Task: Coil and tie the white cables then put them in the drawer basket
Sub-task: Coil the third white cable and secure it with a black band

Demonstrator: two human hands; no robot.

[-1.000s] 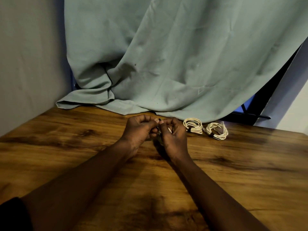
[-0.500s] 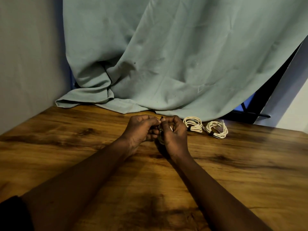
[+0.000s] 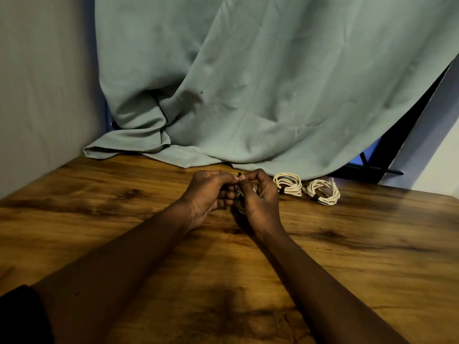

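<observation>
Hardly anything has shifted over the last second. Both grips stay pressed together at mid-desk, working in place, and the two finished bundles lie where they lay.

Green curtain [image 3: 248, 83]: hangs across the back, hem pooled on the far edge of the desk [image 3: 347, 256]. Desk is wood-grained; light is dim.

Left grip [image 3: 207, 194], a bare hand: fingers curled, thumb and forefinger pinching at the top where the two hands meet.

Right grip [image 3: 262, 202]: also curled, fingertip touching the left's, the other fingers closed round the white cable [image 3: 240, 208]. Only a few pale loops of it show, below and between the palms. The cable is held close over the desk, near its middle.

First tied coil [image 3: 288, 186]: on the desk just right of the right grip, dark band round it.

Second tied coil [image 3: 323, 192]: just beside the first, further right, same kind of band. Neither coil touches a hand.

Black tie [image 3: 239, 174]: small dark tip poking up between the pinching fingertips. Probably being cinched round the coil, but the wrap itself is hidden.

Handling, as a judgement: the cable looks light, soft and springy. The loops will want to fan open if the palm eases before the tie is fast. Best held across all loops at once, beside the band. Once tied, lift by the banded side. It is not fragile, though the plug ends should not be bent sharply. Drawer basket is not in view.
</observation>
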